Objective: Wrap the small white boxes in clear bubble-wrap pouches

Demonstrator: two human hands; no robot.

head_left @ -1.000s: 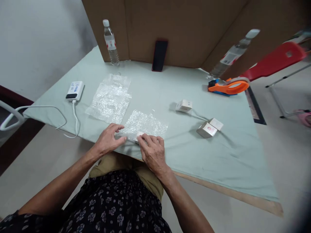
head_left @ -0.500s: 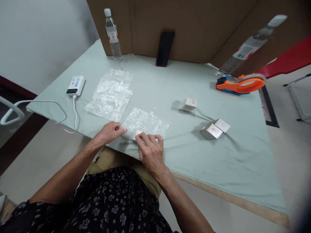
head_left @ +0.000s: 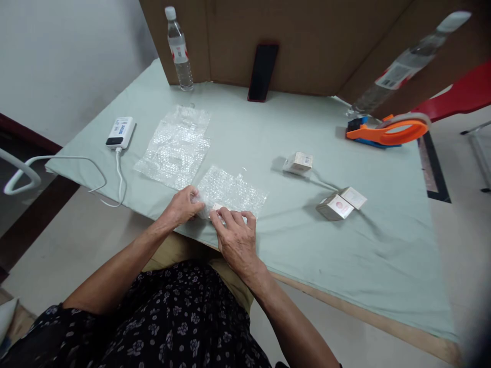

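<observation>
At the near edge of the table, my left hand [head_left: 186, 205] pinches the left end of a sheet of bubble wrap [head_left: 230, 187] and lifts that end off the cloth. Fingers curled, my right hand [head_left: 237, 236] grips a small white box [head_left: 218, 207] lying on the same sheet. Most of this box is hidden under the fingers. Farther left, more bubble wrap [head_left: 174, 148] lies flat. To the right, one small box [head_left: 299, 162] lies apart from a pair of similar boxes [head_left: 335, 207] that touch each other.
A white power bank [head_left: 120, 133] with a cable lies at the left. Along the cardboard screen [head_left: 303, 46] stand a water bottle [head_left: 180, 53], a phone [head_left: 263, 72] and another bottle [head_left: 402, 69] at the right. An orange tape dispenser [head_left: 387, 133] sits near the right edge.
My left hand has moved slightly right, folding the left end of the bubble wrap up toward the box. My right hand stays on the box. The view has shifted a little.
</observation>
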